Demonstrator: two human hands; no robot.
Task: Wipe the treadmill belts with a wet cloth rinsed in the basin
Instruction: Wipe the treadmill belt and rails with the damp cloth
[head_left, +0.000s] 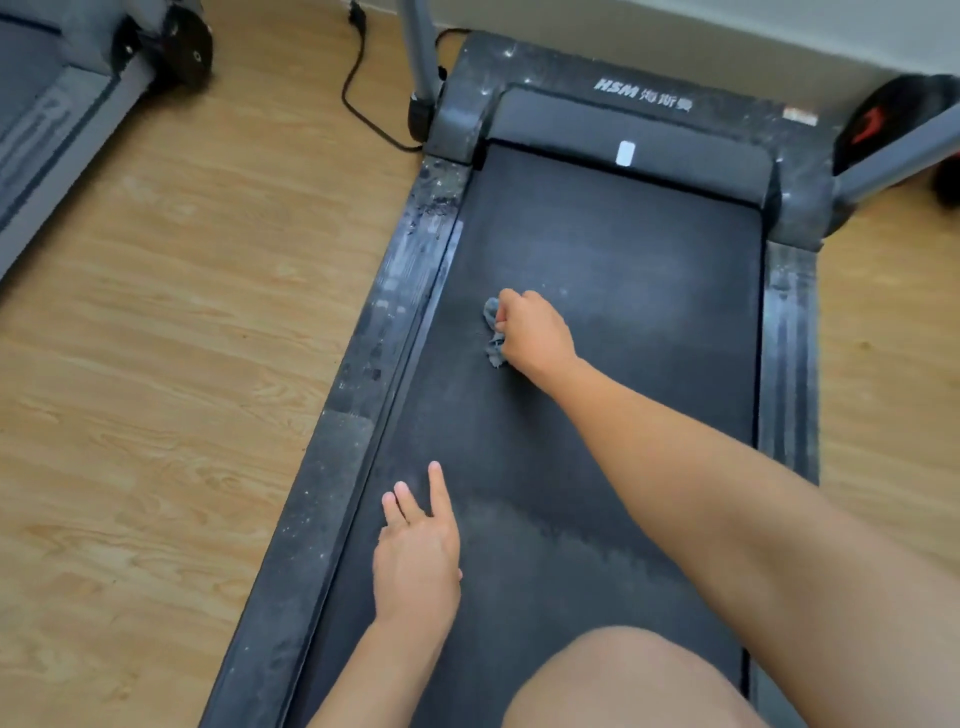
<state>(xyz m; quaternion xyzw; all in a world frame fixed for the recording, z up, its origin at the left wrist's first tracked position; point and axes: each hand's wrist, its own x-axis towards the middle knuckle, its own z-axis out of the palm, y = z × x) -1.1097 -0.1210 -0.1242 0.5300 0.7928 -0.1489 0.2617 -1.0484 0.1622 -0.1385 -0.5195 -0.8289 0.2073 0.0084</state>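
A dark treadmill belt (623, 291) runs from the bottom of the view up to the motor cover. My right hand (532, 332) grips a small grey-blue cloth (493, 332) and holds it against the belt near its middle, left of centre. My left hand (415, 551) rests flat on the belt lower down, fingers straight, close to the left side rail. A damp darker patch shows on the belt beside the left hand. No basin is in view.
Dusty side rails (384, 332) flank the belt. A black power cable (358, 98) lies on the wooden floor (156, 364) at the left. A second treadmill (47, 130) stands at the far left. My knee (623, 680) is at the bottom.
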